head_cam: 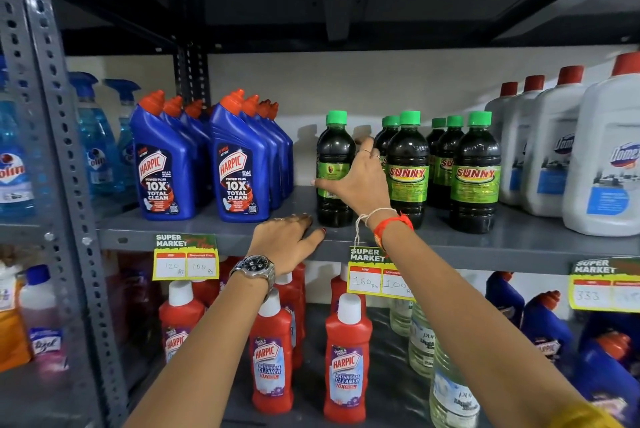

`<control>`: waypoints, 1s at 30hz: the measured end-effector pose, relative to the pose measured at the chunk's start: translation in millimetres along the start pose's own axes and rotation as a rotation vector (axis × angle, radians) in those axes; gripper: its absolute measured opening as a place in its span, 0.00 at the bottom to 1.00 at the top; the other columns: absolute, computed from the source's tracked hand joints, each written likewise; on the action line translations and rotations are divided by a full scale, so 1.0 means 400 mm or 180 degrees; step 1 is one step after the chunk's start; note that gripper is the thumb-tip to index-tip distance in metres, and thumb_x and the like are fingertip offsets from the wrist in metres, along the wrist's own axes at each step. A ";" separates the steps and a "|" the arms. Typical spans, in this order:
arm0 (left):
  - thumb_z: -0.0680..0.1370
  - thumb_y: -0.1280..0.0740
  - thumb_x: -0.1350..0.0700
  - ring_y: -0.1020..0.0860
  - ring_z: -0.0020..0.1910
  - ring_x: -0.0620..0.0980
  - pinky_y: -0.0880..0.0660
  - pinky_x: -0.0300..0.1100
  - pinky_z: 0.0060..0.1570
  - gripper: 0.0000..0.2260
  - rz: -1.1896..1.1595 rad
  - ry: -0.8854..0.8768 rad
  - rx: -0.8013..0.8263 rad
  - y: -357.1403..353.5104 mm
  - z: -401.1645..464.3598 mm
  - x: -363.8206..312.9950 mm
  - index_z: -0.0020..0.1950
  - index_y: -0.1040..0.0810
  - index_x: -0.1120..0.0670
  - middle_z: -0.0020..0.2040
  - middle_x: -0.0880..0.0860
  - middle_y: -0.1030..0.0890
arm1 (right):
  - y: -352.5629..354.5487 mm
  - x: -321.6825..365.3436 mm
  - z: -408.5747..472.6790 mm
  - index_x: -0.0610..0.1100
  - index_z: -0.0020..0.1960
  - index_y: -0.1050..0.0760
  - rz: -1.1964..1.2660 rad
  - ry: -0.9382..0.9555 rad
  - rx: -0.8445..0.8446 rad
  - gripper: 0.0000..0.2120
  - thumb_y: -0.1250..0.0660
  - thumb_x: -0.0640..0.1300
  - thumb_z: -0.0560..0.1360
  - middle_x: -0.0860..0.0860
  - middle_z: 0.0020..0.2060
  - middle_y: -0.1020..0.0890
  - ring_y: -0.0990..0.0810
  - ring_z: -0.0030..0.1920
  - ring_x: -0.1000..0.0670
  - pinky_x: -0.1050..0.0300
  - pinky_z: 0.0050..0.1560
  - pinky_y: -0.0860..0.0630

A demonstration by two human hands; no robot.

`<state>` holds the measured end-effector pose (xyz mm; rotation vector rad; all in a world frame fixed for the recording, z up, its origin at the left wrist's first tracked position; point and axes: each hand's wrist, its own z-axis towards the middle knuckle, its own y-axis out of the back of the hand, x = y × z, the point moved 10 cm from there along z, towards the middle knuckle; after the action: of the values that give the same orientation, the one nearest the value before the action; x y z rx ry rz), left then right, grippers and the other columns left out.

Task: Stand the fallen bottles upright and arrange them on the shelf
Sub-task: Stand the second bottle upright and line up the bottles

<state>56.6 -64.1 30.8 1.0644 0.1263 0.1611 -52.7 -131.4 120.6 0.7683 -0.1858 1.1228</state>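
Dark Sunny bottles with green caps stand upright on the grey middle shelf (207,225). The leftmost one (331,150) stands apart from the others, its label turned sideways. My right hand (360,181) wraps around its right side at label height. Two rows of the same bottles (407,168) (476,171) stand to the right, labels facing forward. My left hand (285,242) rests flat on the shelf's front edge, just left of the held bottle, holding nothing. No bottle lies on its side in view.
Blue Harpic bottles (239,164) stand in rows to the left, white Domex jugs (602,157) to the right. Price tags (185,259) hang from the shelf edge. Red Harpic bottles (346,358) fill the shelf below. A perforated steel upright (52,150) bounds the left.
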 end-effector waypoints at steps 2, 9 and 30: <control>0.73 0.55 0.38 0.23 0.59 0.52 0.29 0.44 0.46 0.30 0.0010 0.0026 0.0009 -0.001 0.001 0.002 0.64 0.27 0.51 0.64 0.51 0.22 | -0.002 -0.005 0.006 0.35 0.68 0.44 0.0102 -0.0051 0.0068 0.48 0.21 0.52 0.60 0.40 0.60 0.27 0.29 0.64 0.41 0.51 0.62 0.30; 0.73 0.55 0.38 0.24 0.62 0.50 0.29 0.43 0.49 0.30 -0.0006 0.0002 0.0022 -0.006 0.007 0.003 0.66 0.28 0.50 0.67 0.49 0.24 | -0.070 -0.099 0.024 0.39 0.67 0.41 0.1734 -0.1113 0.0818 0.37 0.25 0.34 0.64 0.44 0.57 0.25 0.25 0.48 0.51 0.56 0.44 0.24; 0.72 0.56 0.37 0.28 0.67 0.50 0.30 0.43 0.52 0.32 -0.0040 0.0023 0.0106 -0.007 0.006 0.001 0.70 0.32 0.48 0.72 0.48 0.29 | -0.069 -0.092 0.018 0.37 0.63 0.38 0.0884 -0.0863 0.0736 0.36 0.23 0.46 0.63 0.44 0.58 0.24 0.25 0.60 0.45 0.54 0.58 0.29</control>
<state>57.8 -67.5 29.4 1.0959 0.1427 0.1518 -43.6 -169.0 94.7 1.1271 -0.4053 1.3139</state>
